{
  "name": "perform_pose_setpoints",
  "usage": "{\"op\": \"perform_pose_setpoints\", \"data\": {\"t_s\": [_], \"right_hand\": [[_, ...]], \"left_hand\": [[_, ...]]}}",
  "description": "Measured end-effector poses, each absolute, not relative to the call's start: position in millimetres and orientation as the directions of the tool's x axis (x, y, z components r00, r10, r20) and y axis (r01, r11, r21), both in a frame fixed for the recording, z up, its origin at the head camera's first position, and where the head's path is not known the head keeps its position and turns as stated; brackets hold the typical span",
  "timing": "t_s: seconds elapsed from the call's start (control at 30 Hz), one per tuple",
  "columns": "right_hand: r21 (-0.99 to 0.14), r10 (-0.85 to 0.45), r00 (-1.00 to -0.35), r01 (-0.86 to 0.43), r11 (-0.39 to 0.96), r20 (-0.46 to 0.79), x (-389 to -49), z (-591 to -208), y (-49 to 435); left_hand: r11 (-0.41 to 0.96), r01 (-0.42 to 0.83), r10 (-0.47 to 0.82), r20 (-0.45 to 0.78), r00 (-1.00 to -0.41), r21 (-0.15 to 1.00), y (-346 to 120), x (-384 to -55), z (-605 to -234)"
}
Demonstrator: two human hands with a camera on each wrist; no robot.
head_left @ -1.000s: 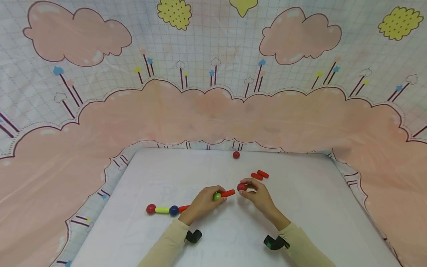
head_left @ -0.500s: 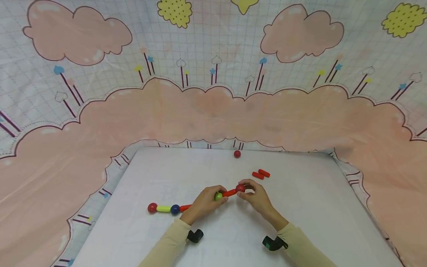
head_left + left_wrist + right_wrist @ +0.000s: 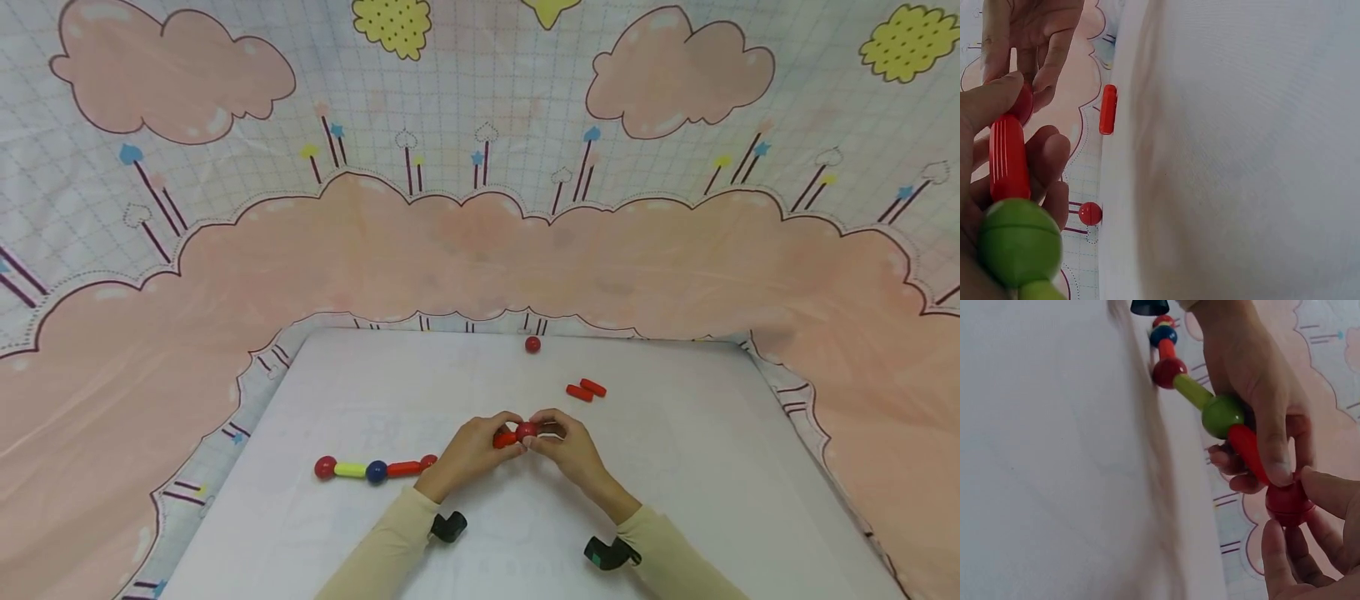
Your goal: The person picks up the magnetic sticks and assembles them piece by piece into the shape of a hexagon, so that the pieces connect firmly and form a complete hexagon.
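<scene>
My left hand [image 3: 472,450] grips a red rod [image 3: 1009,156] near its end, fingers curled under and thumb on top. Against that end sits a red ball [image 3: 1288,503], pinched between the thumb and fingertips of my right hand [image 3: 576,454]. Behind the rod, a green ball [image 3: 1019,240] lies along my left palm. From it the chain runs back through a yellow-green rod [image 3: 1193,391], another red ball, a red rod [image 3: 403,468], a blue ball [image 3: 377,472] and a yellow rod [image 3: 350,470] to a red end ball [image 3: 325,467]. In the head view my left hand hides the green ball.
Two loose red rods [image 3: 580,392] lie side by side beyond my right hand. One loose red ball [image 3: 532,344] sits near the far edge of the white table [image 3: 405,375]. A cloud-patterned cloth [image 3: 480,258] hangs behind. Each wrist carries a black camera [image 3: 611,553].
The right hand has brought its red ball leftward against the red rod's end, closing the gap. The left hand has shifted right, from the green ball onto the rod. The chain's far end shifted slightly left.
</scene>
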State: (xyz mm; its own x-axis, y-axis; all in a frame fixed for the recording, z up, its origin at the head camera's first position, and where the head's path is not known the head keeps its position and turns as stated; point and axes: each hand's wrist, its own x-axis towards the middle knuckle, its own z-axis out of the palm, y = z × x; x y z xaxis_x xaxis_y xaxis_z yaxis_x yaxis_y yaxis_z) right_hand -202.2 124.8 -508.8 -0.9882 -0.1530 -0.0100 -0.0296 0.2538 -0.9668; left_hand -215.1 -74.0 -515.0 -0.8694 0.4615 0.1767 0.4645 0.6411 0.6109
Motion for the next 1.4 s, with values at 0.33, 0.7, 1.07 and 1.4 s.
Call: {"op": "perform_pose_setpoints", "data": {"t_s": [0.33, 0.7, 1.07, 1.4], "right_hand": [[-0.93, -0.12, -0.991, -0.095, 0.354, 0.056, -215.2, -513.3, 143.6], [-0.88, 0.025, -0.995, -0.075, 0.469, 0.099, -244.6, -518.8, 184.1], [-0.833, 0.076, -0.993, -0.029, 0.553, 0.085, -269.3, -529.4, 204.1], [-0.819, 0.096, -0.994, 0.015, 0.574, 0.049, -280.4, -538.1, 205.8]], "left_hand": [[0.656, 0.456, 0.452, 0.171, -0.875, 0.601, -74.4, -215.3, -513.8], [0.663, 0.406, 0.438, 0.114, -0.892, 0.629, -75.8, -215.0, -510.6], [0.653, 0.405, 0.448, 0.105, -0.888, 0.64, -76.9, -215.8, -513.0], [0.644, 0.402, 0.446, 0.108, -0.888, 0.651, -77.8, -215.2, -513.6]]}}
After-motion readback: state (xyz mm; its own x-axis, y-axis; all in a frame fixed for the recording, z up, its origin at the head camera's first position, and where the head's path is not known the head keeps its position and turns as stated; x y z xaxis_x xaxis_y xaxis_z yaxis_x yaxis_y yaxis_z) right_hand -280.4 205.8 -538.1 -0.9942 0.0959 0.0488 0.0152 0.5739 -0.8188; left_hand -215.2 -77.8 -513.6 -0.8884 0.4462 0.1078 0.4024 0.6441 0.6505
